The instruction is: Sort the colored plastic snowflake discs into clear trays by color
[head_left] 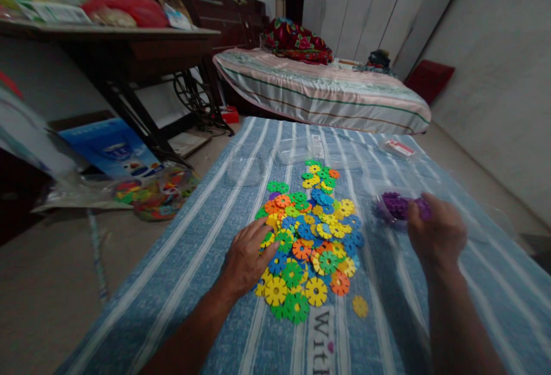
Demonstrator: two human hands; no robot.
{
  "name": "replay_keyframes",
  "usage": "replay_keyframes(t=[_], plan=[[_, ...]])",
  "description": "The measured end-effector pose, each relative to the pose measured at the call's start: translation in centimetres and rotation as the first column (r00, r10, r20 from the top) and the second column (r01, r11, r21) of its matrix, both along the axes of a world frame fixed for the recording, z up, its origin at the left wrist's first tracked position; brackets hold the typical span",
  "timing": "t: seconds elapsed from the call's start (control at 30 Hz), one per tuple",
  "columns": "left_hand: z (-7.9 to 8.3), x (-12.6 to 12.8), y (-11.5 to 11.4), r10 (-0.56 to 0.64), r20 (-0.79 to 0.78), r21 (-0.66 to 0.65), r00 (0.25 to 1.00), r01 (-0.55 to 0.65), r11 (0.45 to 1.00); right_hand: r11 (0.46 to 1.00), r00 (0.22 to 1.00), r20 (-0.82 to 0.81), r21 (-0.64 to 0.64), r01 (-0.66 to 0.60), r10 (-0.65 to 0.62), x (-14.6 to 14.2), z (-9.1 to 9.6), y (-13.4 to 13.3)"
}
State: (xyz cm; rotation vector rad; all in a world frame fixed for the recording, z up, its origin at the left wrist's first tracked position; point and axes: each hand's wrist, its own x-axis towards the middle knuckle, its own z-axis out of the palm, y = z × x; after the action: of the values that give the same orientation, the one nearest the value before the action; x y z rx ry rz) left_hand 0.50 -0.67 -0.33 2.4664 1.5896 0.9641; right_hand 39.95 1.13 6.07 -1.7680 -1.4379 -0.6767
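A pile of flat, round, notched plastic discs (312, 237) in yellow, green, blue, orange and purple lies on a blue striped cloth (206, 231). My left hand (247, 257) rests flat on the pile's left edge, fingers stretched over the discs. My right hand (434, 231) is at a clear container of purple discs (394, 205) to the right, its fingers closed around a purple piece at the rim. A single yellow disc (360, 306) lies apart near the front.
Empty clear plastic containers (247, 168) and a small lid (398, 148) lie on the cloth's far end. A bag of coloured pieces (159, 191) sits on the floor to the left, beside a sewing-machine table (129, 47). A bed (318, 88) stands behind.
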Motion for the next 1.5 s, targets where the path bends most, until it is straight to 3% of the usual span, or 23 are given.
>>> replay_keyframes(t=[0.1,0.17,0.27,0.37,0.47,0.53,0.73,1.17,1.3,1.5], plan=[[0.2,0.1,0.0,-0.004,0.014,-0.013,1.000,0.004,1.000,0.976,0.973,-0.082,-0.007,-0.217,0.215,-2.3,-1.4,-0.4],[0.2,0.1,0.1,-0.002,0.027,-0.024,1.000,0.003,1.000,0.915,0.906,-0.168,-0.042,-0.401,0.389,-4.9,-2.3,-0.5],[0.2,0.0,0.1,0.007,0.050,-0.036,0.999,-0.006,0.999,0.755,0.755,-0.251,-0.120,-0.645,0.606,-8.6,-3.1,-0.2],[0.2,0.0,0.1,0.014,0.084,-0.052,0.996,-0.010,0.999,0.575,0.615,-0.239,-0.221,-0.788,0.752,-10.8,-3.6,0.7],[0.3,0.0,-0.1,0.028,0.115,-0.078,0.993,-0.019,0.997,0.488,0.567,-0.196,-0.337,-0.805,0.800,-11.5,-4.4,1.8],[0.3,0.1,-0.2,0.049,0.140,-0.096,0.989,-0.036,0.995,0.491,0.580,-0.190,-0.365,-0.791,0.792,-11.4,-5.2,2.5],[0.3,0.0,-0.4,0.095,0.196,-0.121,0.976,-0.072,0.990,0.586,0.641,-0.210,-0.271,-0.764,0.738,-10.4,-7.3,3.7],[1.5,-0.2,-0.6,0.111,0.243,-0.041,0.964,-0.104,0.994,0.632,0.643,-0.284,-0.140,-0.762,0.712,-10.4,-7.9,3.9],[2.8,-0.1,2.0,0.154,0.184,-0.056,0.971,-0.146,0.988,0.632,0.634,-0.286,-0.112,-0.767,0.719,-10.5,-8.0,3.9],[4.6,2.7,7.7,0.174,-0.036,-0.220,0.984,-0.177,0.959,0.624,0.624,-0.282,-0.102,-0.775,0.729,-10.6,-8.3,4.0]])
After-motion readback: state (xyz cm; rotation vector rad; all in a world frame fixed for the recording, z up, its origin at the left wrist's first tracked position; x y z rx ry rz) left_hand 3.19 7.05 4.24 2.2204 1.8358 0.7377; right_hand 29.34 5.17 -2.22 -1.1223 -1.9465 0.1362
